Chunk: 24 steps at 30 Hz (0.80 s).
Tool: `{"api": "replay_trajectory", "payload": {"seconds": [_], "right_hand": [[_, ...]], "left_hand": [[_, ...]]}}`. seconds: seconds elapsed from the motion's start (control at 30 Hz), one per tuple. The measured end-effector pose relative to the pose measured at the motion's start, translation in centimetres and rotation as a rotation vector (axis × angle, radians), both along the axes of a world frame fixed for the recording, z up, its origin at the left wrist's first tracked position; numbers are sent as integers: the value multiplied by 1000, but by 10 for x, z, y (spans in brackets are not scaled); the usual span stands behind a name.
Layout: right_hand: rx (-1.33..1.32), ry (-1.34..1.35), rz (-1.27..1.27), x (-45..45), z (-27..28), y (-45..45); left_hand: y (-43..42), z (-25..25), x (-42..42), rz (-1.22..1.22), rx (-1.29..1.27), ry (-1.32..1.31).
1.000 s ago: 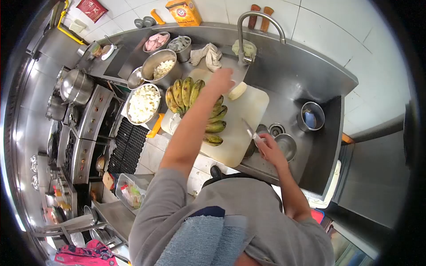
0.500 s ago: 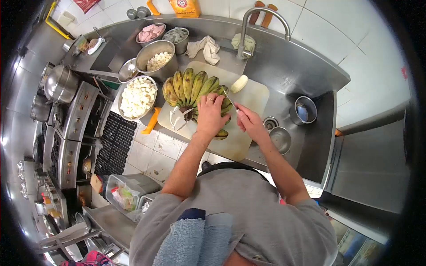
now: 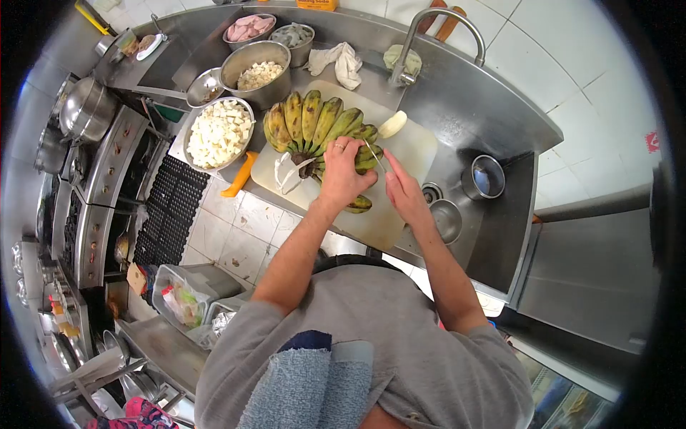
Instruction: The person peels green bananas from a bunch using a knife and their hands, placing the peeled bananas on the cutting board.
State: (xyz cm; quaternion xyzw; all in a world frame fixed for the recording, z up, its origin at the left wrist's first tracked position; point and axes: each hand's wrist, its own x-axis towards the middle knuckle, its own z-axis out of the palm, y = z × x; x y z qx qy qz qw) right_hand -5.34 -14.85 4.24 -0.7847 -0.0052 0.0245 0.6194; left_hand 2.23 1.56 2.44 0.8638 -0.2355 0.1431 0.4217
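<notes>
A big bunch of green-yellow plantains (image 3: 312, 123) lies on the white cutting board (image 3: 386, 229), with a white tie looped at its stem. My left hand (image 3: 344, 173) grips the bunch at its right side, fingers bent over the fruit; the thumb points right. In my right hand (image 3: 406, 193) is a small knife (image 3: 374, 154), its handle mostly hidden by the fingers. Its thin blade lies against the plantains just right of my left fingertips. One peeled plantain (image 3: 392, 124) rests at the board's upper right.
Left of the board stand a bowl of cut white pieces (image 3: 219, 134) and a deep pot (image 3: 255, 75). An orange handle (image 3: 239, 174) juts over the board's left edge. The sink basin (image 3: 493, 229) with a faucet (image 3: 443, 32) is on the right; a stove (image 3: 100, 207) stands left.
The view has shifted slightly. My left hand still holds the bunch, while my right hand has turned a little with the knife, its fingers now straighter along the handle.
</notes>
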Motion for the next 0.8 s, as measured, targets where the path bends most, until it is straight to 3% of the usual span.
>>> {"api": "replay_trajectory", "payload": {"seconds": [0.3, 0.5, 0.6, 0.7, 0.8], "right_hand": [[-215, -200, -81, 32, -13, 11], [-162, -186, -11, 23, -6, 8], [-255, -109, -27, -5, 38, 8], [-208, -146, -103, 17, 12, -13], [94, -87, 41, 40, -5, -14]], "left_hand": [[4, -3, 3, -20, -50, 14], [2, 0, -9, 18, -37, -34], [-4, 0, -11, 75, 36, -48], [-7, 0, -14, 107, 70, -54], [-7, 1, -19, 93, 72, -81]]}}
